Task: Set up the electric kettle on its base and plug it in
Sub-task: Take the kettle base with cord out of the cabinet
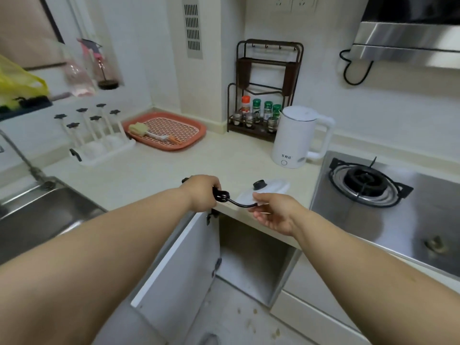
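We hold the coiled cord (pixel 222 196) in our closed left hand (pixel 202 191); our right hand (pixel 270 210) pinches the base (pixel 267 191) at the counter's near edge. Kettle (pixel 296 136): upright, far right of both hands, nearer the right.

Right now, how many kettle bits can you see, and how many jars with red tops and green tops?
kettle: 1
kettle base: 1
cord: 1
red-topped jar: 1
green-topped jars: 3
Total: 7
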Tool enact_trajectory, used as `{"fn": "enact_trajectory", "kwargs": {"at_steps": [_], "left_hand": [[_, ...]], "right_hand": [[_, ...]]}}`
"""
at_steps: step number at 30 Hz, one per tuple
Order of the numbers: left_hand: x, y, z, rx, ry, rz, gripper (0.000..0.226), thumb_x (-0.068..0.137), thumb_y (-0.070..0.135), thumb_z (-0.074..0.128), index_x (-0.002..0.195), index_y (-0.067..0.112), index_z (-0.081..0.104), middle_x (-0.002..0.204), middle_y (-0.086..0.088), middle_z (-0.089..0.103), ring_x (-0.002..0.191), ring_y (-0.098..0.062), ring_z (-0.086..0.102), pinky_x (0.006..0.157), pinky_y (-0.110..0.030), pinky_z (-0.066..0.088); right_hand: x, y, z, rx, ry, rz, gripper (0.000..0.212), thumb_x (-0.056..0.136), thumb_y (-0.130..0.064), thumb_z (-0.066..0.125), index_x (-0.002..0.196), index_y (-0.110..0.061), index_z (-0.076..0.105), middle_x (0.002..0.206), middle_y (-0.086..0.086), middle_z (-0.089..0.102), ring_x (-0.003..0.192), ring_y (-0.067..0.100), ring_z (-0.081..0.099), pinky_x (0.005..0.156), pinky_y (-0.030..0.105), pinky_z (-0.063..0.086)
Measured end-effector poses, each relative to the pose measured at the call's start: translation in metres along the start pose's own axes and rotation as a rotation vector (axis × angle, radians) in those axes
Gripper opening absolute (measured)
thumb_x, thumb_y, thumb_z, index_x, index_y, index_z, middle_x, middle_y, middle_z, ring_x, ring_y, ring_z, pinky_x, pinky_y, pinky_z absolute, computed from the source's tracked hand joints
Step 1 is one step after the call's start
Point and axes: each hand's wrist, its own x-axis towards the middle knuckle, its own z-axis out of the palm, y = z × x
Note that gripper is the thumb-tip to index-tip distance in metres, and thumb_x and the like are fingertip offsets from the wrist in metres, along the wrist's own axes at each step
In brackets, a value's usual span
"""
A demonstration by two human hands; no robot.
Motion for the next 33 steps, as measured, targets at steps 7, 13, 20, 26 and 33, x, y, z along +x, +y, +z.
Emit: {"fn": "enact_trajectory", "kwargs": {"at_steps": [7,13,20,26,33], "left_hand": [[0.075,0.012,0.022,-0.104,-0.058,0.035,0.041,0.08,0.023,0.061,0.12,0.015,0.055,0.119,-0.006,0.053,0.097,-0.022,0.054,0.08,-0.027,0.045],[0.153,-0.01,0.034,-0.107,-0.099,-0.034,0.041,0.088,0.038,0.054,0.12,0.013,0.055,0.12,-0.009,0.055,0.11,-0.024,0.056,0.109,-0.035,0.03],[0.241,-0.048,0.033,-0.145,-0.062,-0.082,0.039,0.088,0.039,0.054,0.115,0.01,0.057,0.118,-0.011,0.055,0.102,-0.028,0.058,0.09,-0.035,0.047],[0.289,-0.06,0.042,-0.112,-0.063,-0.146,0.043,0.09,0.042,0.05,0.119,0.012,0.053,0.123,-0.011,0.048,0.109,-0.028,0.055,0.094,-0.035,0.045],[0.305,-0.06,0.05,-0.051,-0.074,-0.137,0.045,0.089,0.045,0.05,0.12,0.014,0.056,0.125,-0.01,0.045,0.107,-0.027,0.056,0.097,-0.039,0.047]], "right_hand": [[0.055,-0.012,-0.029,0.079,0.094,0.059,0.012,0.087,-0.02,0.064,0.084,-0.01,0.06,0.076,0.008,0.068,0.06,0.015,0.056,0.06,0.023,0.049],[0.126,-0.035,-0.024,0.113,0.129,0.131,0.012,0.087,-0.015,0.064,0.077,-0.01,0.059,0.064,0.003,0.062,0.054,0.012,0.055,0.046,0.019,0.047],[0.218,-0.082,-0.002,0.221,0.144,0.184,0.013,0.089,-0.01,0.062,0.08,-0.003,0.056,0.067,0.009,0.057,0.059,0.017,0.055,0.042,0.02,0.053],[0.283,-0.106,0.008,0.266,0.239,0.177,0.013,0.094,-0.004,0.05,0.106,-0.002,0.047,0.079,0.013,0.052,0.07,0.021,0.054,0.076,0.035,0.056],[0.312,-0.113,0.003,-0.002,0.388,0.226,0.021,0.084,0.003,0.053,0.105,-0.001,0.049,0.078,0.017,0.056,0.059,0.025,0.052,0.038,0.029,0.051]]}}
